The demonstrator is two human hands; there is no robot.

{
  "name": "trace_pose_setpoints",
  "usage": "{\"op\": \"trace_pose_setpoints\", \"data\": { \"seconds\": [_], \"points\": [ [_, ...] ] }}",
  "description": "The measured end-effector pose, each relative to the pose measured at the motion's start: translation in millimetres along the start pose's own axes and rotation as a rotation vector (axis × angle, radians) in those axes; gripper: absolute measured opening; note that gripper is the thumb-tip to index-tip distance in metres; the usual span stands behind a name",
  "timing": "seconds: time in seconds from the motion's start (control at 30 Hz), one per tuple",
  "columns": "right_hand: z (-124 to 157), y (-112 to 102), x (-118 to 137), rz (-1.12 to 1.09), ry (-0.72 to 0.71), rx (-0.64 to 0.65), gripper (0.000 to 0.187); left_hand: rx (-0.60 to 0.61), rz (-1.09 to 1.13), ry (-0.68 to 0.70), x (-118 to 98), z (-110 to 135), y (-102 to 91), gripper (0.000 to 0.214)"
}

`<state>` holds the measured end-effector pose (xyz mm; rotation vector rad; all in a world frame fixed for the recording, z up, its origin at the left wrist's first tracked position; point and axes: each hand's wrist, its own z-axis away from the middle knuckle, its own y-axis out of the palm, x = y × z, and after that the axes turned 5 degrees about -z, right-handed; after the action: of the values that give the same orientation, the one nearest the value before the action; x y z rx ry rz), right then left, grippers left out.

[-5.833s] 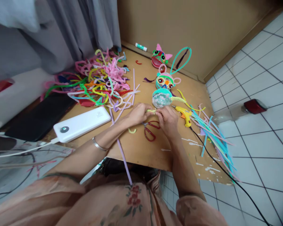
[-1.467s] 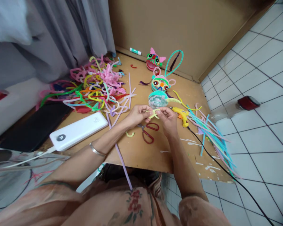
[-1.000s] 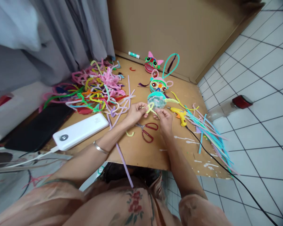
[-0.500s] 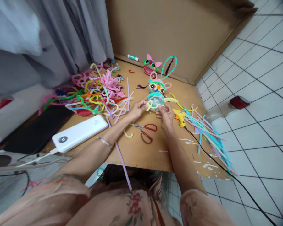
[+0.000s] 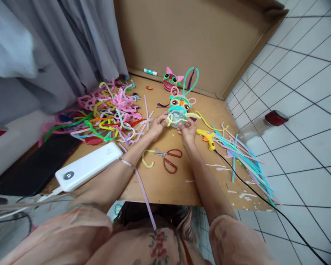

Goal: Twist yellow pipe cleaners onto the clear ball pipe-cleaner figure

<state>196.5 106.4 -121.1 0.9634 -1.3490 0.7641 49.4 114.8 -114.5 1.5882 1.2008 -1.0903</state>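
My left hand (image 5: pixel 157 125) and my right hand (image 5: pixel 187 129) both pinch a bent yellow pipe cleaner (image 5: pixel 171 118) and hold it against a clear round ball (image 5: pixel 178 117) with a teal top. That ball lies on a brown board (image 5: pixel 165 176), just below a pipe-cleaner owl face (image 5: pixel 178 102). Red scissors (image 5: pixel 168 159) lie on the board nearer to me, beside a short yellow hook (image 5: pixel 145 161).
A big heap of coloured pipe cleaners (image 5: pixel 105 112) fills the left. A yellow glue gun (image 5: pixel 206 137) with a black cord and straight pipe cleaners (image 5: pixel 242 158) lie right. A white power bank (image 5: pixel 86 170), a pink-eared face (image 5: pixel 169 79) and a glue stick (image 5: pixel 150 71) are also there.
Both hands lifted the yellow pipe cleaner, bent it into a loop, then carried it away from me to the clear ball. The view shifted with my head.
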Motion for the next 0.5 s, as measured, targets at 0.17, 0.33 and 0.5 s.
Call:
{"op": "trace_pose_setpoints", "data": {
  "seconds": [0.17, 0.33, 0.5],
  "points": [
    [2.5, -4.7, -0.4, 0.023, 0.015, 0.002, 0.049, 0.001, -0.011, 0.003, 1.3, 2.9, 0.4, 0.024],
    [10.8, -6.7, -0.4, 0.004, 0.002, 0.011, 0.043, -0.018, -0.023, -0.033, 2.7, 7.3, -1.9, 0.022],
    [6.6, -9.8, -11.4, 0.052, -0.079, 0.076, 0.046, -0.046, -0.045, -0.015, 3.8, 9.1, -1.6, 0.025]
  ]
}}
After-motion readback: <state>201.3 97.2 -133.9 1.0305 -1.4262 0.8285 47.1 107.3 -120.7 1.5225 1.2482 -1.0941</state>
